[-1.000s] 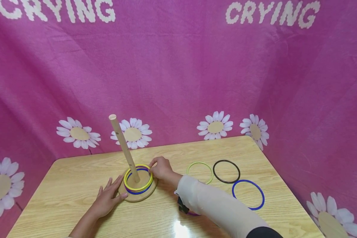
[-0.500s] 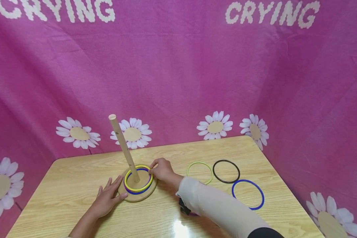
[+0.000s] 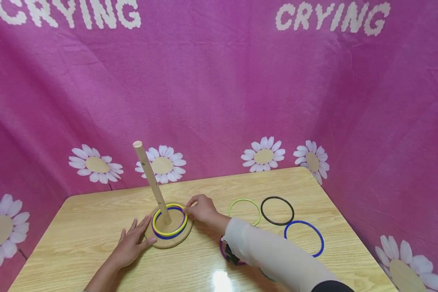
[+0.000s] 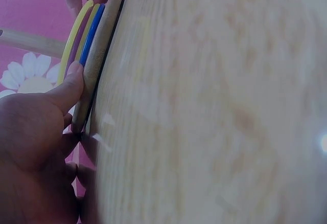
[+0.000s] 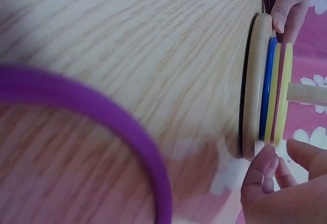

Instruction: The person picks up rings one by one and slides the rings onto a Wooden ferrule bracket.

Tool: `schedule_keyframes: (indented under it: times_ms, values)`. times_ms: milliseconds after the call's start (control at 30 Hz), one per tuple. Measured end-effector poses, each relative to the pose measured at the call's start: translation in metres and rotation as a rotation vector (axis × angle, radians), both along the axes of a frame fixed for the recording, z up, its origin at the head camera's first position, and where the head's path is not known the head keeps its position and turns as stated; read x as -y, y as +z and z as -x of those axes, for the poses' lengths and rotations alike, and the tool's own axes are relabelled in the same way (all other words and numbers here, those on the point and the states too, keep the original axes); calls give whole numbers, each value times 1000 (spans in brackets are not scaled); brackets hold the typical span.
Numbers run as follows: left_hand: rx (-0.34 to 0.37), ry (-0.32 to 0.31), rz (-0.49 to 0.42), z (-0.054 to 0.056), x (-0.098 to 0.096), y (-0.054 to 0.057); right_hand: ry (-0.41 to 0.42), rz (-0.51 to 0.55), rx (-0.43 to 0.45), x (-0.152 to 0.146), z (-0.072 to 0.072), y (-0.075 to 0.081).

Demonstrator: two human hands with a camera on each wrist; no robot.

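Note:
A wooden peg (image 3: 150, 174) stands on a round wooden base (image 3: 169, 245). Stacked around its foot, from the bottom up, are a blue ring (image 5: 266, 91), a yellow ring, a purple ring and another yellow ring (image 5: 286, 81). My left hand (image 3: 129, 245) rests on the near left of the base, thumb on the rim and fingers spread along its edge. On the opposite side, my right hand (image 3: 203, 209) has its fingertips right at the edge of the ring stack. In the right wrist view its thumb and forefinger stand apart beside the top ring.
Right of the base lie a light green ring (image 3: 259, 214), a black ring (image 3: 293, 210) and a blue ring (image 3: 322, 239) on the wooden table (image 3: 204, 271). A purple ring (image 5: 127, 119) is partly under my right forearm. Behind hangs a pink curtain (image 3: 204, 101) with daisies.
The top yellow ring has settled slightly lower onto the stack. My right hand has drawn a little to the right, showing more of the purple ring by the wrist. My left hand has stayed put.

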State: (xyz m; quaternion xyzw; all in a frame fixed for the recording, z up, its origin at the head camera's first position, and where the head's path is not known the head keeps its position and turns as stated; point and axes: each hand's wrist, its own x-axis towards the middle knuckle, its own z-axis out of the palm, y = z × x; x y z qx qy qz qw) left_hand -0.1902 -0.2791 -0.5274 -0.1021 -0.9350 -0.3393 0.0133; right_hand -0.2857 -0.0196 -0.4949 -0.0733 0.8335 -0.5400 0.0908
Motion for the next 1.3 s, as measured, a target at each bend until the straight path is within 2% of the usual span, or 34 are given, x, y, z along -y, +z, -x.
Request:
schedule_keyframes:
  times_ms: [233, 567, 767, 1033, 1200, 1300]
  values:
    - [-8, -3, -10, 0, -1, -1, 28, -22, -6, -17, 5, 6]
    - [-6, -3, -14, 1, -1, -1, 94, -38, -120, -48, 6, 16]
    - [-16, -2, -22, 1, 0, -3, 120, -55, -164, -68, 6, 12]
    - [5, -4, -25, 1, 0, -4, 127, 1, -137, -101, 6, 8]
    - [8, -2, -19, 1, 0, -3, 144, -61, -172, -126, 11, 4]
    - [6, -3, -14, 1, 0, -3, 118, -76, -180, -137, 14, 2]
